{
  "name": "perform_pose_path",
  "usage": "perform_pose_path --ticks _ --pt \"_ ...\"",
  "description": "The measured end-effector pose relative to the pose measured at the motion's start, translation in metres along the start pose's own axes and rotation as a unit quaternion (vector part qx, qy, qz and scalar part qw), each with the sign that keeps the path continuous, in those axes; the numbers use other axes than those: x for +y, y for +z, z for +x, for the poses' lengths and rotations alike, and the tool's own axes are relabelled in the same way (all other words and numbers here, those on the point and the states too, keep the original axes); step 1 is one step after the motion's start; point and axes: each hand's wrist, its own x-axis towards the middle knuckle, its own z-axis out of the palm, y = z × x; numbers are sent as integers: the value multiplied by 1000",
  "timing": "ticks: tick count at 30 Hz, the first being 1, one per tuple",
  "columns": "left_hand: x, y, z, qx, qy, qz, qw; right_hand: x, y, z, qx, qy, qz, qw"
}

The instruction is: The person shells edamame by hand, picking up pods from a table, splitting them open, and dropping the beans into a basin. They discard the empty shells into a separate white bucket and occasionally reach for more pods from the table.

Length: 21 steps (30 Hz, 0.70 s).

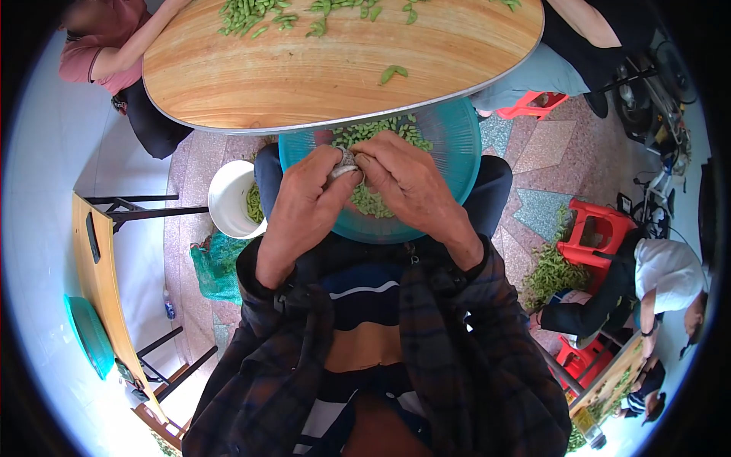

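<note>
My left hand (304, 190) and my right hand (415, 185) meet over a teal basin (462, 145) on my lap. Fingers and thumbs of both are closed in a pinch, tips nearly touching. Whatever is between them is too small or hidden to name. A greyish-white wrapping (344, 166) covers part of the left fingers and thumb. Beneath the hands, shelled green beans (371, 202) lie in the basin. One green soybean pod (393, 74) rests on the wooden table (304, 84) ahead, with heaps of pods (247, 15) along its far side.
To the left stand a white bucket (228, 199) with pods inside and a green mesh bag (217, 266). Red stools (594, 228) and a pile of plants (556, 274) are at right. People sit across the table and at right. Another wooden table (114, 305) stands left.
</note>
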Motion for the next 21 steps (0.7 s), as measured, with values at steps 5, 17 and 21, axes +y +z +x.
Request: perform_pose_path --ticks 5,17,21 --pt "4 -6 2 -49 -71 -128 988 -1 -3 0 12 -37 -17 999" --pt "-1 -2 4 -61 -107 -194 973 2 -21 3 -52 -19 11 998" --pt "5 -1 4 -56 -89 -157 982 1 -25 7 -75 -30 -21 997"
